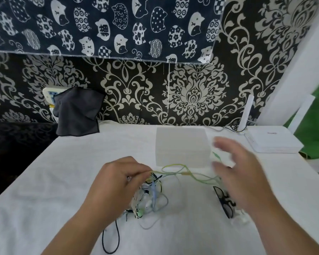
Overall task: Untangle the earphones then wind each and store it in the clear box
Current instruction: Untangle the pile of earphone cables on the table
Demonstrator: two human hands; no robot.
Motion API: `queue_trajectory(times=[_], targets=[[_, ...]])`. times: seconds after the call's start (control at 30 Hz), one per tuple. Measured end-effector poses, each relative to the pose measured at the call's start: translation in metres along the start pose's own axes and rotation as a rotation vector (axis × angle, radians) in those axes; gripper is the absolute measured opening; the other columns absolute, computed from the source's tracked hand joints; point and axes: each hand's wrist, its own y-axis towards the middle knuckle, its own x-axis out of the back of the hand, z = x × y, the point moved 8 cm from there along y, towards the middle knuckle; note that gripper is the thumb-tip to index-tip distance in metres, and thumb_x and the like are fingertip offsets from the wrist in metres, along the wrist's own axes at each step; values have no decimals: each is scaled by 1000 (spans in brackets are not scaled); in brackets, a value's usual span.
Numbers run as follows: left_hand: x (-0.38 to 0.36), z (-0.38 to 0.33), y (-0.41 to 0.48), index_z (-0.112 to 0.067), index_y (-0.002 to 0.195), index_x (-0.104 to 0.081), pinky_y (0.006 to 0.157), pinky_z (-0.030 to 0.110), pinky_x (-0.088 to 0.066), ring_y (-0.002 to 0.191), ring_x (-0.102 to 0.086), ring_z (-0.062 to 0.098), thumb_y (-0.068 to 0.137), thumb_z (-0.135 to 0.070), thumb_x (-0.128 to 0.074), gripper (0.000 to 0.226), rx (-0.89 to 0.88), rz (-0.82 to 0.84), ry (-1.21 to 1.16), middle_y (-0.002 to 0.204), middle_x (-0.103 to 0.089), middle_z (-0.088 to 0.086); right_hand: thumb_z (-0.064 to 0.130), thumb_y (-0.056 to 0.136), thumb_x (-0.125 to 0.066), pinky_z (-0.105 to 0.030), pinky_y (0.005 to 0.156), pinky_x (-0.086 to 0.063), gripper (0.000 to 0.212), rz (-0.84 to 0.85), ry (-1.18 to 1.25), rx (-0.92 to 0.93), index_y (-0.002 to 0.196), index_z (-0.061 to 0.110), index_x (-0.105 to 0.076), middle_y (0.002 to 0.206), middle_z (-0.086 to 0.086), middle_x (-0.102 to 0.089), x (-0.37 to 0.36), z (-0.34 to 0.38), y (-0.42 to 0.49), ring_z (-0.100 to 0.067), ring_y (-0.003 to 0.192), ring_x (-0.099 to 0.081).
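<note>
Several earphones are lying in a tangle (147, 197) on the white-covered table (63, 181), near the middle, with the clear box (180, 146) sitting just beyond it on the far side. The left hand (116, 183) is pinching the yellow-green cable (175, 165) between curled fingertips right above the knot. The right hand (241, 168) is hovering to the right, blurred, with its fingers looking spread and gripping nothing; whether it is touching the cable's right end, I cannot tell. A black earphone set (223, 201) is lying partly under that hand.

Freeing this cable is probably calling for slow, slack feeding: holding the knot down with the left hand and drawing one loop out at a time, since a hard tug risks tightening the rest.
</note>
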Motion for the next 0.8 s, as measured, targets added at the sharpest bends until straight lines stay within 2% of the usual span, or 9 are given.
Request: queue_trajectory(times=[0.07,0.13,0.2,0.27,0.37,0.43,0.53,0.67,0.8], targets=[[-7,-8,0,-43,92,-72,66,20,-47,75,-65,5,89,-23,-73,20,-64,9,29,79,-66,-16,29,78,-68,-9,103,-34,49,357,144,96,127,33,-61,123,27,-63,-45,26,-21,12,122,-50],[-11,-13,0,-41,92,-73,65,22,-48,73,-65,5,86,-31,-67,13,-98,21,38,78,-65,-16,36,83,-70,-10,94,-41,39,537,152,112,122,39,-63,110,26,-68,-77,34,-40,12,110,-57],[-14,-16,0,-38,89,-75,64,22,-47,73,-64,5,85,-32,-68,10,-110,39,63,77,-65,-17,31,91,-69,-23,75,-47,13,463,98,148,100,40,-70,83,8,-69,-85,37,-41,1,77,-62],[-14,-14,-1,-36,89,-75,66,12,-44,79,-63,2,83,-28,-77,11,-92,47,113,79,-64,-20,26,93,-66,-37,66,-49,10,368,135,119,85,27,-72,71,-8,-64,-79,36,-33,-9,62,-53],[-12,-3,-2,-38,93,-70,71,10,-42,86,-58,-3,77,-21,-82,26,-30,56,231,83,-61,-25,19,94,-64,-24,56,-47,22,340,267,54,74,20,-72,57,2,-60,-68,36,-25,-7,58,-53],[-6,4,-1,-38,86,-68,72,16,-44,86,-57,-2,77,-17,-80,26,20,58,281,85,-61,-24,12,96,-59,-16,59,-44,27,240,402,-36,72,17,-70,47,11,-51,-59,29,-18,-8,52,-50],[13,14,0,-35,74,-66,66,14,-41,84,-56,0,77,-13,-78,26,132,-36,187,81,-63,-16,9,101,-50,-32,64,-48,32,66,767,-223,70,12,-60,52,3,-37,-44,10,-8,-14,49,-37],[25,25,1,-27,65,-69,56,21,-42,52,-51,5,78,-7,-73,24,264,-94,9,60,-61,-11,14,102,-47,-41,69,-52,33,-9,1032,-359,70,9,-50,58,-7,-50,-34,-2,-3,-22,53,-48],[26,25,1,-17,67,-72,45,11,-36,43,-44,4,83,-8,-75,19,313,-129,-193,54,-60,-5,18,102,-45,-44,72,-53,33,-2,1149,-433,71,10,-49,62,-15,-64,-36,-2,-4,-27,52,-62]])
